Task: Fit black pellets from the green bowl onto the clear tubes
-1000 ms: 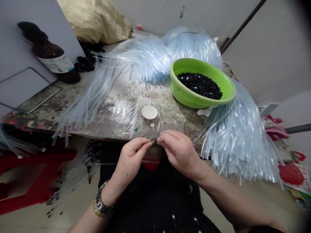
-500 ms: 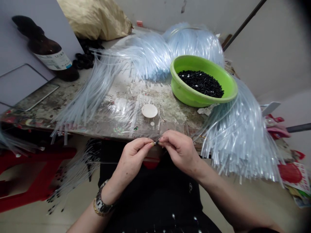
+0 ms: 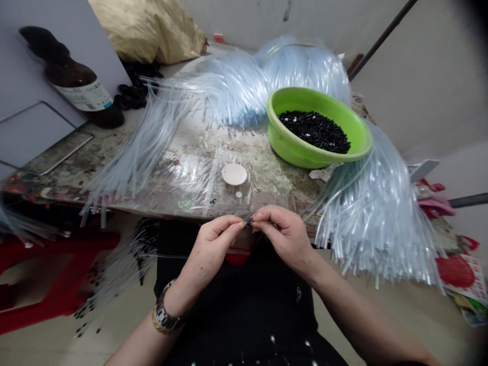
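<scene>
My left hand (image 3: 210,245) and my right hand (image 3: 284,235) meet fingertip to fingertip just below the table's front edge. Both are pinched shut on a tiny black piece (image 3: 248,222) between them. A thin clear tube seems to run leftward from my left fingers, but it is too faint to be sure. A green bowl (image 3: 301,148) full of small black pieces (image 3: 314,132) stands on the table at the right rear. Bundles of clear tubes lie left (image 3: 152,137) and hang over the right edge (image 3: 377,213).
A small white round lid (image 3: 234,174) lies on the worn table (image 3: 267,173) in front of my hands. A brown bottle (image 3: 72,84), a glass sheet (image 3: 57,152) and a tan bag (image 3: 152,30) sit at the back left. A red stool (image 3: 57,290) stands at lower left.
My hands have stayed pinched together at the same spot, shifting slightly right and down. The view tilted a little; nothing on the table moved.
</scene>
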Action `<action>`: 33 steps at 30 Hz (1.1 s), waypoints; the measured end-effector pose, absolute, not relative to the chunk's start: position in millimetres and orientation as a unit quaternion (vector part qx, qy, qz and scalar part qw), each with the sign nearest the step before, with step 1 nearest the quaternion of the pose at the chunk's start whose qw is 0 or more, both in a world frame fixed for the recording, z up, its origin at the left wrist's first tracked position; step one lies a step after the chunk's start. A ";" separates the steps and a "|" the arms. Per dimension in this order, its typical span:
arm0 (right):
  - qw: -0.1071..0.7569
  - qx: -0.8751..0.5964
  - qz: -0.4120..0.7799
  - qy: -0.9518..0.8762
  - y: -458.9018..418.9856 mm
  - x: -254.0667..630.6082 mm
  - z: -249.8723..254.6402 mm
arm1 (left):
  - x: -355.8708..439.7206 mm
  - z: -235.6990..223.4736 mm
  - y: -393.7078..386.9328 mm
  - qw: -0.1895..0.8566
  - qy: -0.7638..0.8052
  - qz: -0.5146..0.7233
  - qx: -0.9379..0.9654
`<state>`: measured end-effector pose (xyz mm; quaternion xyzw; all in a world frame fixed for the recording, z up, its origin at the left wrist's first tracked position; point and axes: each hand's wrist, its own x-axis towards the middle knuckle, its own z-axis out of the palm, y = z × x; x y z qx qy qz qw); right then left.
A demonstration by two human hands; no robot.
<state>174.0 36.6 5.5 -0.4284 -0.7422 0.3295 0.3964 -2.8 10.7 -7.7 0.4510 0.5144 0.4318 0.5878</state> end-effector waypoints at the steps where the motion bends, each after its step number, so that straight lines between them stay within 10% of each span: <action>1: 0.398 -0.432 0.331 -0.739 37.2 175.0 6.6 | -3.1 -7.1 10.8 0.592 0.511 0.431 0.449; 33: 0.344 -0.435 0.294 -0.778 29.0 177.6 11.6 | -1.8 -1.1 5.9 0.512 0.519 0.411 0.546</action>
